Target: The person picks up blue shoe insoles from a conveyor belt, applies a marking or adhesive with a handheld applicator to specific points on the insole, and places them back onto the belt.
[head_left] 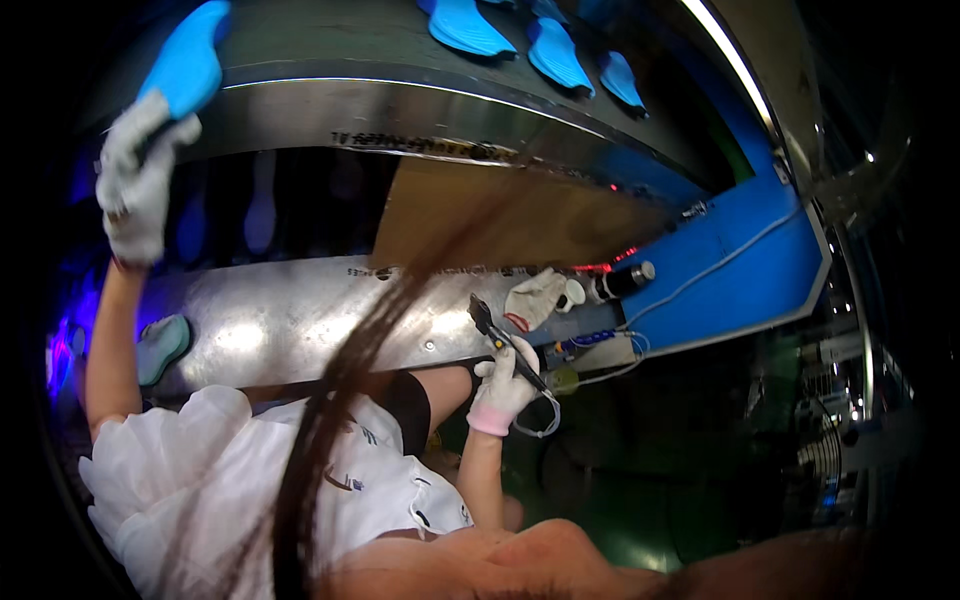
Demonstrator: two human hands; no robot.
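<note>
My left hand (140,180), in a white knit glove, reaches far out to the left and pinches the near end of a blue shoe sole (190,60) at the edge of the dark conveyor belt (320,45). Low in the middle, my right hand (506,385) wears a white glove with a pink cuff. Its fingers are wrapped round a slim black hand tool (490,322) with a pale cable or hose; the tool's exact kind is not plain. The tool's head points up and left over a metal ledge (300,320).
Several more blue soles (560,55) lie on the belt. A greenish sole (163,348) is near my left forearm. On the ledge's right are a loose glove (537,298) and a black-and-silver bottle (625,282). A brown board (470,215) stands behind; a cable crosses the blue panel (740,250).
</note>
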